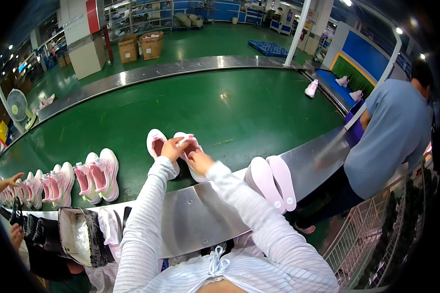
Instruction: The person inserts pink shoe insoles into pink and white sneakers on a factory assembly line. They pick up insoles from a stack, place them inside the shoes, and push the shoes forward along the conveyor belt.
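Note:
A pair of pink and white sneakers stands on the green belt in front of me. My left hand [172, 148] is closed on the collar of the right-hand sneaker [197, 174]. My right hand [200, 161] grips the same shoe at its opening, with its fingertips partly hidden inside. The left-hand sneaker [154, 136] rests close beside it, under my left wrist. Two stacks of pale pink insoles [270, 181] lie on the metal edge, to the right of my right forearm.
More pink sneakers [102, 173] line the belt at left, near another person's hand [7, 183]. An open box [76, 234] holding clear plastic sits below them. A person in a blue shirt [393, 127] stands at right, beside a wire rack [359, 239]. One sneaker [311, 88] lies at the belt's far right.

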The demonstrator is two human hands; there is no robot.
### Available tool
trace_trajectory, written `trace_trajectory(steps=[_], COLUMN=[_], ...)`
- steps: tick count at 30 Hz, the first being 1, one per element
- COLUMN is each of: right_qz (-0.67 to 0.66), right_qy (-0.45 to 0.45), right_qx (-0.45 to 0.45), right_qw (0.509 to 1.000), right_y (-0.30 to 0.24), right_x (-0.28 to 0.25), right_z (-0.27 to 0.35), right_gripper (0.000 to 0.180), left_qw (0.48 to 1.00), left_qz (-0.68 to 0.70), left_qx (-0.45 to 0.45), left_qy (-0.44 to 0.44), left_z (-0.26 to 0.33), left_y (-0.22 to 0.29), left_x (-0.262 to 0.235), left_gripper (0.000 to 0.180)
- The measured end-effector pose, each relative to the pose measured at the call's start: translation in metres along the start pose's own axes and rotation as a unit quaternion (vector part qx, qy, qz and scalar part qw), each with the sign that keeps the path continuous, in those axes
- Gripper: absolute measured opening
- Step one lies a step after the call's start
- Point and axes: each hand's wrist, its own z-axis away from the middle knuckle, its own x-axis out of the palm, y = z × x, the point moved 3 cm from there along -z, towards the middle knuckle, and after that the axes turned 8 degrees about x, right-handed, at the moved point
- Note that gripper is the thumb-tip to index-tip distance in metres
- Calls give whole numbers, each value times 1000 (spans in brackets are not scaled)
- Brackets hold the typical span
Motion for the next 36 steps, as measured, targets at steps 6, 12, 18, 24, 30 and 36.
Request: trace_trajectory(steps=[6, 12, 18, 24, 30, 36], right_qz=[-307, -247, -354, -333, -323, -307], right_qy=[206, 232, 220, 193, 209, 239], right_qx=[84, 10, 63, 40, 58, 12], right_qw=[925, 941, 907, 922, 921, 921], right_y=[76, 101, 98, 88, 97, 92], right_x=[-34, 41, 36, 34, 29, 29], right_z=[171, 223, 222, 220, 218, 212], right_gripper=[18, 15, 17, 18, 18, 16], left_qw=[983, 748, 705, 704, 677, 666], left_qz=[-107, -377, -345, -207, -306, -336], left_qx=[80, 56, 88, 142, 76, 88], left_qy=[-126, -544, -613, -664, -665, -660], left_z=[14, -11, 6, -2, -6, -13], left_y=[70, 13, 5, -114, -69, -67], left_x=[45, 95, 82, 85, 88, 79], left_gripper=[23, 34, 29, 23, 19, 17])
